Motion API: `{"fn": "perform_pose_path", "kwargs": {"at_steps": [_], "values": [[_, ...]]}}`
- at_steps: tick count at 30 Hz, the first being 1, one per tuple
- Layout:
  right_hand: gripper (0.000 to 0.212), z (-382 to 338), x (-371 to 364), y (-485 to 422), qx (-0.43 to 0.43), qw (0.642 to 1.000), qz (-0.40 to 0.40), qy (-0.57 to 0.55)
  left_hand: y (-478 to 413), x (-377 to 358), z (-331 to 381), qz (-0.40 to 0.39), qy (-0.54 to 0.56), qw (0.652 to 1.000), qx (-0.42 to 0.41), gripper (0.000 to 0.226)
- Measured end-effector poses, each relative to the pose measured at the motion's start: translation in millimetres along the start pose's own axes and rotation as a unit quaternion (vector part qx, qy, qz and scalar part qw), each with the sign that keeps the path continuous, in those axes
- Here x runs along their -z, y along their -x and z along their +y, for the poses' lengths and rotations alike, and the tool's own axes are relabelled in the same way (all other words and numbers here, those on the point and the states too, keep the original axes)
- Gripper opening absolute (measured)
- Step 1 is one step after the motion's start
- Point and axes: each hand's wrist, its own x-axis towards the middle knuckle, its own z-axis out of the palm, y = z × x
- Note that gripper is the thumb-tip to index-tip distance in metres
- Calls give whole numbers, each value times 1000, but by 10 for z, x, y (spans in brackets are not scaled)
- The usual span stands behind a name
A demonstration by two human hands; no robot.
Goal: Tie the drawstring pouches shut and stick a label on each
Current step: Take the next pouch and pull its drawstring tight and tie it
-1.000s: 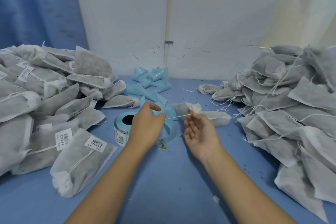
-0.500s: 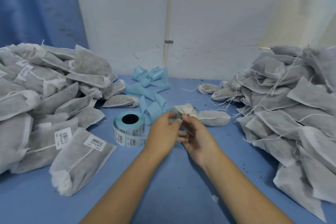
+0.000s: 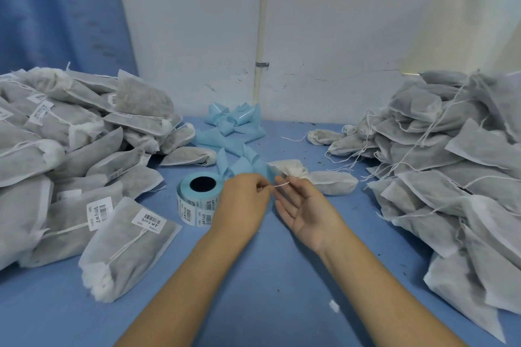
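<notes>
Blue all over, the big flat surface (image 3: 253, 304) carries everything. On it stands a small round roll of white barcode labels on light blue paper (image 3: 197, 197), and every place here is told from that roll.

Far to the right of the roll sits a tall heap of soft grey cloth pouches with loose white strings (image 3: 451, 163). Their strings hang out in tangles.

To the left of the roll sits another big heap of grey cloth pouches with white barcode labels stuck on them (image 3: 70, 149). One of these, a flat grey pouch with its string pulled tight (image 3: 127, 251), lies in front and to the left of the roll.

Behind the roll lies a curly heap of light blue paper strip (image 3: 234, 127), reaching from the wall down to the roll.

Both hands are just right of the roll, close together but not touching. The left hand (image 3: 245, 203) is curled and pinches one end of a thin white string (image 3: 282, 184). The right hand (image 3: 307, 205) lies palm up with its fingers mostly straight. Its fingertips meet the other end of the string, but I cannot tell if they pinch it.

Behind the right hand, to the right of the roll, lies the small grey pouch with a bunched white neck (image 3: 332, 183). The string runs from that neck.
</notes>
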Motion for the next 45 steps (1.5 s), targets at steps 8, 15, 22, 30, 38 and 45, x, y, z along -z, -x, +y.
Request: {"fn": "perform_pose_path", "kwargs": {"at_steps": [8, 15, 22, 30, 38, 45], "values": [[17, 12, 26, 26, 175, 944, 49, 276, -2, 80, -101, -4, -226, 971, -81, 28], [19, -2, 5, 107, 356, 700, 101, 610, 36, 45, -22, 1, -144, 973, -181, 19], [46, -41, 8, 160, 414, 580, 119, 691, 74, -53, -41, 35, -48, 989, -137, 15], [56, -35, 21, 153, 419, 571, 105, 698, 78, -27, -69, 74, -77, 980, -166, 13], [28, -1, 43, 110, 503, 633, 110, 578, 68, -75, -137, 17, -88, 986, -142, 15], [17, -17, 52, 73, 438, 795, 113, 404, 63, -52, -135, 3, -43, 992, -121, 15]]}}
